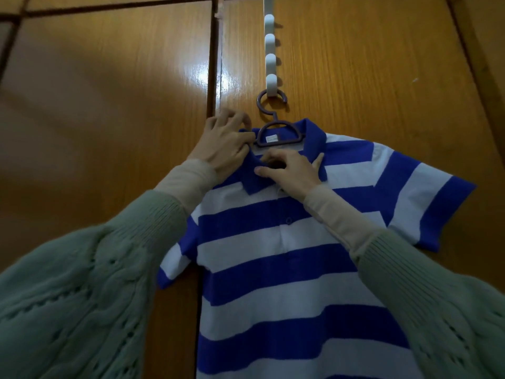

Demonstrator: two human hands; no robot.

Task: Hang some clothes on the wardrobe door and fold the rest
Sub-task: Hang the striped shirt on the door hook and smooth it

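We see the shirt [287, 269] on its hanger [276, 129], hooked on the lowest peg of the rack [270, 54] at the wardrobe door's [369, 64] left edge, both hands at its collar.

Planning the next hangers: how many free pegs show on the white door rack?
4 free pegs: a column on the rack at and. The lowest hook, below them, carries the hanger. The rack's top is cut off, so more may be hidden.

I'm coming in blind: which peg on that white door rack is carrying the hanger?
On the wooden wardrobe door, find the white rack hanging from the top edge. Follow its column of rounded pegs down to the lowest peg. It alone has the purple hanger looped on it; those above are bare.
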